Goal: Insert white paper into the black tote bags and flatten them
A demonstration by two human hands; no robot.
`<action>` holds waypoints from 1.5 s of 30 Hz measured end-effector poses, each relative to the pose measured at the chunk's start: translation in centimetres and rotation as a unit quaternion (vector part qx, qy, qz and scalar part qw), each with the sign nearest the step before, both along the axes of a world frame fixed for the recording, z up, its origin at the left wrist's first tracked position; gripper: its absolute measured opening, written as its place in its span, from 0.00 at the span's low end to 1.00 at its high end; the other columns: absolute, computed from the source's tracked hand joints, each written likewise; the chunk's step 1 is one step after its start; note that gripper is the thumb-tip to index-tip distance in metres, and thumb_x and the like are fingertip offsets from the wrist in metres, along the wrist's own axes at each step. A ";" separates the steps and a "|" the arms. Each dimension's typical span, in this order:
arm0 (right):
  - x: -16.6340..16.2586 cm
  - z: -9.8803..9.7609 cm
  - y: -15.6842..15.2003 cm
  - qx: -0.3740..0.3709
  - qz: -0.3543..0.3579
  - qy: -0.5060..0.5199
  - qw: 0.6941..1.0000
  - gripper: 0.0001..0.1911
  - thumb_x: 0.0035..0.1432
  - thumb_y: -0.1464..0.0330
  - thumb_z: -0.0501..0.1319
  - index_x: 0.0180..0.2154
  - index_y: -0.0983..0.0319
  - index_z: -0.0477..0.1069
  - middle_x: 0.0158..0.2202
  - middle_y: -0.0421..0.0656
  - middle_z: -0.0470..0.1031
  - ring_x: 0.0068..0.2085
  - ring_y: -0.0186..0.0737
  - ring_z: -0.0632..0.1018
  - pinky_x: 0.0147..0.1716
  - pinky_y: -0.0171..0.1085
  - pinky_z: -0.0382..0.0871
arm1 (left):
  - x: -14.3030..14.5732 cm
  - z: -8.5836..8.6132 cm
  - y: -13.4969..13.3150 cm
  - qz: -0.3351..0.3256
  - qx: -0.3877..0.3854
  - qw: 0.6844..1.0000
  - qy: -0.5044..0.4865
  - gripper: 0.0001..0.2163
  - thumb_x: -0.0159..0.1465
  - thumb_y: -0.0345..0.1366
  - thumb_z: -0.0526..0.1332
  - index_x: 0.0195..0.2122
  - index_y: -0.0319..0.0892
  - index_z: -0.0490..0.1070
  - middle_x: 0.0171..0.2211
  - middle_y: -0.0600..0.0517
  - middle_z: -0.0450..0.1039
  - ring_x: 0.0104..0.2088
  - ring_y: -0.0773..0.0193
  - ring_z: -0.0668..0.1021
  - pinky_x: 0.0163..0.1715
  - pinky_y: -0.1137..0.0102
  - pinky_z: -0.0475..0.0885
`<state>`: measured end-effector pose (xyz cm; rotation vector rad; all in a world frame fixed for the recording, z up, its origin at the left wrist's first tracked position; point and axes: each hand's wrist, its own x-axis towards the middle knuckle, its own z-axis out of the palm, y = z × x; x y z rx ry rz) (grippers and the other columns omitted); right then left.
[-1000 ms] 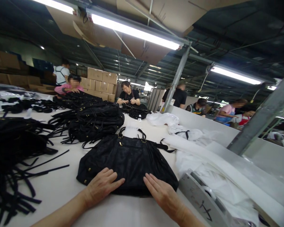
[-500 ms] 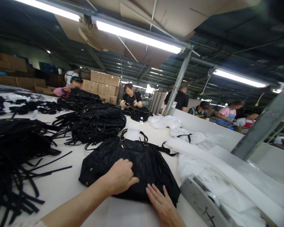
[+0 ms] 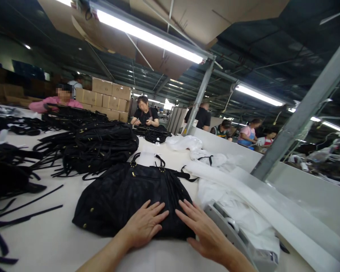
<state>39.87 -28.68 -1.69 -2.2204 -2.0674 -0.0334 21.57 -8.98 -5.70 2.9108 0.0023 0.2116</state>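
Low in the middle of the frame, the left hand point(image 3: 144, 226) lies flat, palm down and fingers spread, on the near edge of a black handbag point(image 3: 130, 196); it grips nothing. Just to its right the right hand point(image 3: 206, 234) is likewise spread flat, its fingertips resting on the bag's lower right corner and its heel off the bag over the table point(image 3: 53, 241), closed on nothing. The handbag lies flat on the white table in the lower centre of the frame, its two short handles point(image 3: 147, 160) pointing away toward the upper centre, small gold studs along its left side. Behind it, toward the centre left, sits a heap of more black bags point(image 3: 102, 145) with thin straps trailing out, and further loose black straps point(image 3: 19, 211) run across the table at the lower left. To the right of the handbag lie crumpled white dust bags point(image 3: 238, 211), with a grey metal tray edge point(image 3: 229, 234) just beside the right hand. A slanted grey metal post point(image 3: 300, 113) rises at the right of the frame. At the far end of the table, in the upper middle, a person in black point(image 3: 145, 115) works on another black bag, and a person in pink point(image 3: 56, 100) sits at the upper left, in front of stacked cardboard boxes point(image 3: 107, 94).
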 end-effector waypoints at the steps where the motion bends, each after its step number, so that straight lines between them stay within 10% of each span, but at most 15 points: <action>1: 0.5 -0.4 0.1 0.006 -0.029 -0.007 1.000 0.50 0.42 0.78 0.60 0.67 0.55 0.50 0.71 0.47 0.44 0.69 0.53 0.50 0.66 0.54 0.49 | 0.1 0.0 0.0 0.001 -0.003 1.000 0.000 0.26 0.70 0.37 0.53 0.68 0.54 0.50 0.69 0.49 0.48 0.68 0.54 0.55 0.65 0.49 0.50; 5: 2.0 -4.5 0.0 0.128 -0.241 -0.029 0.962 0.49 0.43 0.70 0.65 0.66 0.65 0.49 0.62 0.60 0.61 0.59 0.59 0.69 0.54 0.50 0.68 | 0.3 -0.5 0.3 0.000 -0.020 1.000 0.001 0.25 0.70 0.37 0.53 0.67 0.54 0.50 0.69 0.49 0.49 0.67 0.53 0.56 0.65 0.49 0.50; 9: 1.5 -8.5 -0.7 0.223 -0.270 0.005 0.937 0.39 0.51 0.69 0.58 0.63 0.64 0.47 0.49 0.56 0.73 0.46 0.56 0.79 0.41 0.46 0.75 | 0.2 -0.4 0.3 -0.004 -0.023 1.000 0.001 0.25 0.70 0.37 0.53 0.67 0.54 0.51 0.69 0.49 0.49 0.67 0.53 0.56 0.64 0.48 0.50; 20: -1.1 -9.7 0.1 0.351 -0.382 0.233 0.822 0.17 0.53 0.59 0.56 0.43 0.61 0.61 0.33 0.50 0.76 0.28 0.50 0.78 0.30 0.44 0.73 | 0.1 -0.1 0.1 0.001 -0.001 1.000 0.002 0.25 0.70 0.36 0.52 0.67 0.53 0.51 0.69 0.48 0.49 0.67 0.54 0.57 0.64 0.49 0.52; 27: -1.3 -10.4 0.8 0.350 -0.317 0.269 0.840 0.17 0.55 0.66 0.56 0.48 0.61 0.63 0.37 0.49 0.78 0.36 0.51 0.80 0.33 0.43 0.75 | 0.1 0.2 0.0 0.007 -0.003 1.000 0.016 0.24 0.70 0.36 0.51 0.67 0.52 0.52 0.69 0.49 0.49 0.67 0.54 0.56 0.65 0.49 0.51; 33: -1.1 -10.3 1.4 0.437 -0.282 0.108 0.847 0.18 0.55 0.70 0.54 0.49 0.60 0.63 0.45 0.53 0.73 0.47 0.56 0.76 0.48 0.51 0.71 | 0.0 -0.2 0.2 0.002 0.006 1.000 -0.009 0.24 0.71 0.36 0.51 0.67 0.51 0.51 0.68 0.48 0.50 0.67 0.54 0.58 0.64 0.51 0.54; 45: 0.0 -7.3 1.8 0.290 -0.303 0.122 0.900 0.14 0.44 0.76 0.52 0.34 0.59 0.67 0.32 0.43 0.76 0.37 0.46 0.78 0.37 0.40 0.70 | 0.3 -0.4 0.3 0.004 0.006 1.000 -0.003 0.23 0.71 0.37 0.51 0.67 0.51 0.54 0.67 0.48 0.53 0.66 0.53 0.60 0.63 0.50 0.55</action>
